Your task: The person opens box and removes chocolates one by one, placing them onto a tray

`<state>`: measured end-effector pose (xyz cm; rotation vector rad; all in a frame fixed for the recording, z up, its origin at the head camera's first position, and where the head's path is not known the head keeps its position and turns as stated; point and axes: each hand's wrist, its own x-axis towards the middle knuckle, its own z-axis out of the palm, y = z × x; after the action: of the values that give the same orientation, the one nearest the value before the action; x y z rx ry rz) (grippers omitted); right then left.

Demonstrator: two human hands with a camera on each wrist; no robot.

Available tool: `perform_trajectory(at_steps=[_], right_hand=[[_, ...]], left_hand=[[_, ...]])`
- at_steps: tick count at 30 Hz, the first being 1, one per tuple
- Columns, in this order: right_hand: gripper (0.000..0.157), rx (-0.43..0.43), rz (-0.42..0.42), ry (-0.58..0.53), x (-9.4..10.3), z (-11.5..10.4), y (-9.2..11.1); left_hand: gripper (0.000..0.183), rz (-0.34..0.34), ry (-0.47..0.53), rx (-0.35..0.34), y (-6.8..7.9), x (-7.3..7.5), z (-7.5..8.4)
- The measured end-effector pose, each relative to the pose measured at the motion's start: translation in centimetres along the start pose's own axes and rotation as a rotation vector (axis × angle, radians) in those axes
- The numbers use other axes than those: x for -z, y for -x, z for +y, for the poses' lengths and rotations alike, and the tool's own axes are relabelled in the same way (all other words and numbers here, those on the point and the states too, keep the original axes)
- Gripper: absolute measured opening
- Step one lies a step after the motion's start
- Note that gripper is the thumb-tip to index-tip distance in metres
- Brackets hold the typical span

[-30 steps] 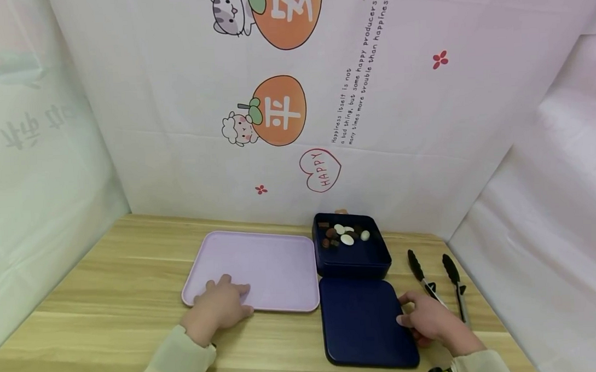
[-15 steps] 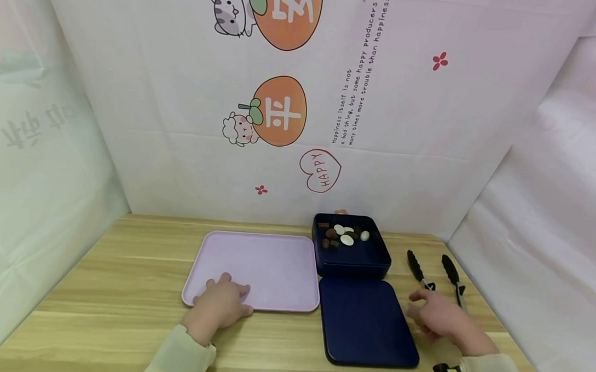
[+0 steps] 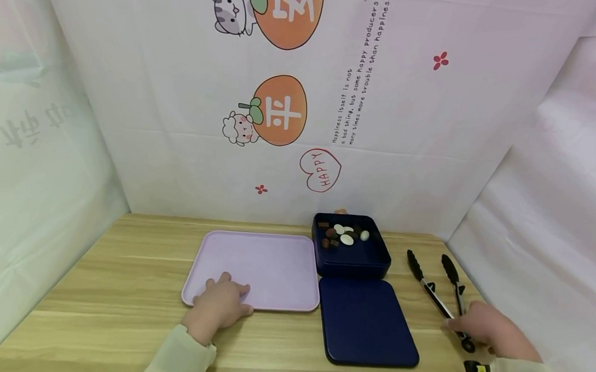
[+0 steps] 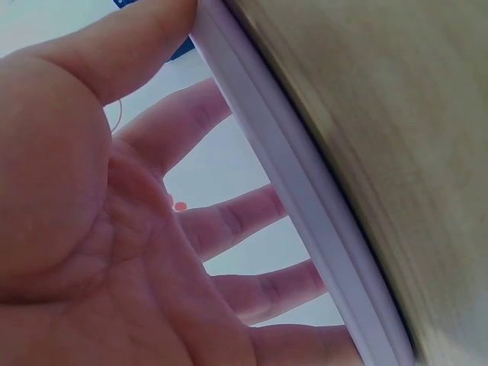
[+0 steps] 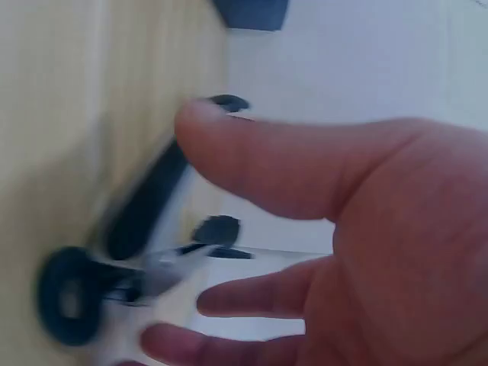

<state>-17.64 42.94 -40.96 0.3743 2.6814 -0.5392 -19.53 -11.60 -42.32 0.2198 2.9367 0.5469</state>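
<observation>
My left hand [image 3: 216, 309] rests at the near left part of a lilac tray [image 3: 276, 269]. Its fingers reach over the rim onto the tray while the thumb lies along the near edge; in the left wrist view the tray rim [image 4: 305, 194] runs beneath the fingers. On the right, my right hand [image 3: 486, 326] is over the hinge end of black-tipped metal tongs [image 3: 438, 303], which lie spread on the table. In the right wrist view the thumb and fingers stand apart, with the tongs [image 5: 146, 210] between hand and tabletop.
A dark blue box [image 3: 354, 270] holding several white, brown and dark egg-like or blocky pieces stands right of the tray, at the back. Its flat blue lid [image 3: 368, 326] lies in front of it. White printed cloth [image 3: 401, 166] walls the wooden table [image 3: 90, 302].
My right hand has let go of the lid's right edge and moved right, over the tongs' hinge end. The left hand, tray, box and lid have stayed put.
</observation>
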Motion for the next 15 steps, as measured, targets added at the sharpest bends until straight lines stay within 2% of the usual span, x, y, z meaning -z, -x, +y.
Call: perform_trajectory(at_steps=[3, 4, 7, 10, 15], right_hand=[[0.061, 0.023, 0.027, 0.004, -0.7, 0.3, -0.4], [0.057, 0.033, 0.041, 0.028, -0.8, 0.3, -0.5], [0.059, 0.053, 0.088, 0.109, -0.8, 0.2, -0.8], [0.064, 0.046, 0.099, 0.134, -0.6, 0.2, -1.0], [0.05, 0.064, 0.077, 0.136, -0.4, 0.3, -1.4]], left_hand=[[0.052, -0.002, -0.004, 0.002, 0.0, 0.0, 0.0], [0.052, -0.002, -0.005, 0.002, 0.0, 0.0, 0.0], [0.052, -0.002, -0.006, 0.002, -0.1, 0.0, 0.0], [0.052, -0.003, -0.007, 0.002, -0.1, 0.0, 0.0], [0.052, -0.003, -0.01, 0.003, -0.1, 0.0, -0.1]])
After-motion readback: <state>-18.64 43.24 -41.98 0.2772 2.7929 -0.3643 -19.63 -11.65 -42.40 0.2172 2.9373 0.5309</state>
